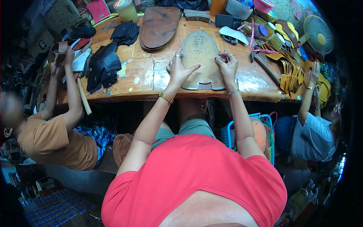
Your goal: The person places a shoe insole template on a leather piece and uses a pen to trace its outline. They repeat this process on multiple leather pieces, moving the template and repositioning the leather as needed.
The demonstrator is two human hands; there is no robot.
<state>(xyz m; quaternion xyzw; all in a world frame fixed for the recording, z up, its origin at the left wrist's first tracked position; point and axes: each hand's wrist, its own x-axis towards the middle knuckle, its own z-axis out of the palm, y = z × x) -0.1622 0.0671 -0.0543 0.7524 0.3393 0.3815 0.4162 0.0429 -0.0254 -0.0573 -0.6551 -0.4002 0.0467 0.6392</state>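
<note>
A tan arch-shaped pattern board [200,64] with handwriting, a row of small dots along its edge and a notch at the near end lies flat on the wooden worktable [130,85]. My left hand [179,71] rests on its left edge, fingers and thumb spread. On the right edge, my right hand [228,70] is closed around a slim pen [228,60], pointing it down toward the board's rim. What lies beneath the board I cannot make out. Left of it sits a stack of brown leather pieces [160,26], rounded at the near end.
Black leather pieces [104,64] lie to the left, near a hammer [84,94] overhanging the edge. At right are another hammer [266,68], yellow leather pieces [291,72] and a fan [318,36]. Co-workers sit on both sides. A blue basket [225,136] stands below the table.
</note>
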